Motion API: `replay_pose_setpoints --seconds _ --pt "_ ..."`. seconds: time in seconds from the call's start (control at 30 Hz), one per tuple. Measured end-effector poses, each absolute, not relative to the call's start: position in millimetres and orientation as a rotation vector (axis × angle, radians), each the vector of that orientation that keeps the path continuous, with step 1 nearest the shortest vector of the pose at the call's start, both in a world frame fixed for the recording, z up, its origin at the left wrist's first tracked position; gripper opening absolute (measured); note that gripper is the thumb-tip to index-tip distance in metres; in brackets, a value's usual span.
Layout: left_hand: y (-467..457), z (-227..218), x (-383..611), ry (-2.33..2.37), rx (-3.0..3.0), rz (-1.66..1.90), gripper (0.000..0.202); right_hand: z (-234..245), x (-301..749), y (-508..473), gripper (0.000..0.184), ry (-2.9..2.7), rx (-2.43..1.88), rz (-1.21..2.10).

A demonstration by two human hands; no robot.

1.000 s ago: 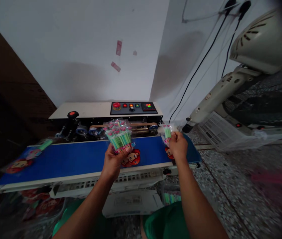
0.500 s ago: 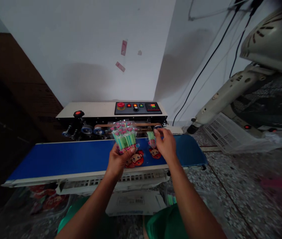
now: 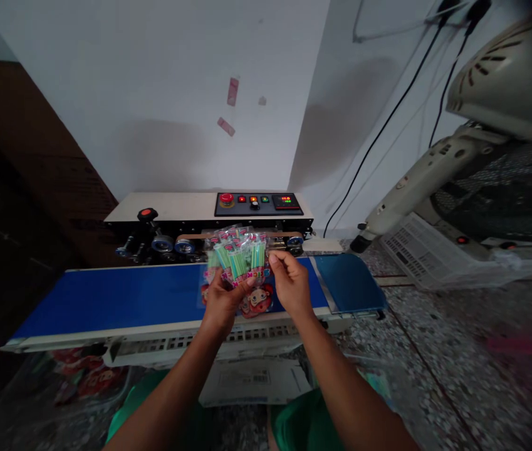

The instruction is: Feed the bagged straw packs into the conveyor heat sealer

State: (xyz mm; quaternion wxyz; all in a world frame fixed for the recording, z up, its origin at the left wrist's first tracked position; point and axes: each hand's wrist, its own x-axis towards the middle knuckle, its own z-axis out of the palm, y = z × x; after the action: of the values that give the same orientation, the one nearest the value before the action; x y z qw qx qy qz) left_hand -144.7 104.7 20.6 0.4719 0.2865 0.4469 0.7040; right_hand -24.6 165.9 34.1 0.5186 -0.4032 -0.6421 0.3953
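Observation:
My left hand (image 3: 221, 300) grips a fanned stack of clear packets (image 3: 235, 260) filled with green sticks and printed with red cartoon figures. It holds them above the blue conveyor belt (image 3: 119, 294) of a band sealing machine (image 3: 190, 210). My right hand (image 3: 289, 285) is closed on the right edge of the stack, pinching the outermost packet (image 3: 259, 257). Both hands meet over the middle of the belt, just in front of the sealing rollers.
The machine's control panel (image 3: 259, 203) shows a red button and lit displays. Sealed packets lie on the floor at lower left (image 3: 89, 376). A pale fan (image 3: 491, 100) and white crate (image 3: 416, 250) stand right. Black cables (image 3: 388, 119) run down the wall. A brown cardboard stack (image 3: 31, 156) stands left.
My right hand has moved left from the belt's right end with a single packet, reaching the stack in my left hand. The packets seen at the belt's far left have gone.

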Motion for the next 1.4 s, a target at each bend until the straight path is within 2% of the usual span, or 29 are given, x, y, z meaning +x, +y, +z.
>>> replay_pose_setpoints --seconds 0.23,0.47,0.57,0.7,0.8,0.93,1.03,1.13,1.4 --pt "106 17 -145 1.108 0.629 1.732 0.042 32 -12 178 0.030 -1.414 -1.112 0.714" --pt "105 19 -150 1.128 0.608 1.708 0.043 17 63 220 0.032 -1.616 -1.828 0.222" --pt "104 20 -150 1.124 0.615 1.716 0.043 12 73 229 0.033 -1.705 -2.078 0.170" --pt "104 17 -150 1.136 0.639 1.698 0.047 10 59 234 0.031 -1.756 -2.175 0.172" --pt "103 14 -151 1.149 0.644 1.696 0.049 10 43 234 0.030 -1.850 -2.109 0.230" --pt "105 13 -153 1.151 0.639 1.701 0.045 17 20 219 0.033 -1.857 -1.671 0.232" --pt "106 15 -152 1.121 0.663 1.711 0.042 28 -2 195 0.039 -1.756 -1.218 0.705" --pt "106 16 -149 1.093 0.678 1.741 0.043 35 -21 175 0.034 -1.650 -0.956 1.062" --pt "104 16 -150 1.104 0.629 1.740 0.045 23 -17 179 0.030 -1.321 -0.999 0.904"
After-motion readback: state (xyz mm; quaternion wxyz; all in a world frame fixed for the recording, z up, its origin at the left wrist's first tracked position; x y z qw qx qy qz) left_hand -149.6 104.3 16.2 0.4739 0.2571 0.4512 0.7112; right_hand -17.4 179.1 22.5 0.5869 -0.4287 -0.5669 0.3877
